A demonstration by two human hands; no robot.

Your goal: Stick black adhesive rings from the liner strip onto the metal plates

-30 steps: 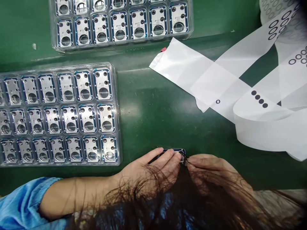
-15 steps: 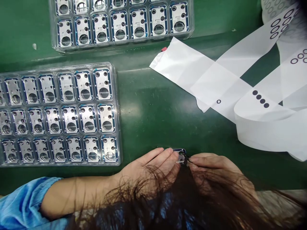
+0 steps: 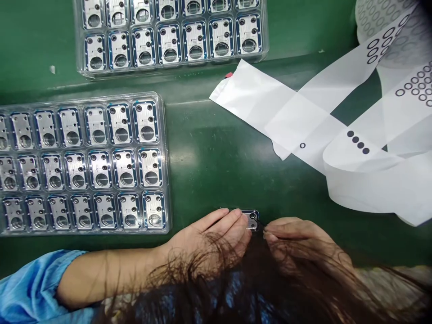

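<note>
Under the fingers of my left hand (image 3: 219,234) lies a small silver metal plate (image 3: 252,223) with a blue border, most of it covered by the hand. My left fingers are closed together and hold the plate against the green table. Just to its right, my right hand (image 3: 297,234) pinches thin dark tweezers (image 3: 260,222). Their tips reach to a dark-ringed hole near the plate's upper right part. Long dark hair hangs across the lower view and hides parts of both hands.
A clear plastic tray (image 3: 164,171) of similar metal plates lies to the left. Another such tray (image 3: 79,67) is at the top. White backing strips (image 3: 367,189) with black rings and dots curl over the right side of the green table (image 3: 209,175).
The tweezers' tips stay at the plate while my right hand shifts very slightly left. The view has moved a little, so trays and strips appear slightly displaced.
</note>
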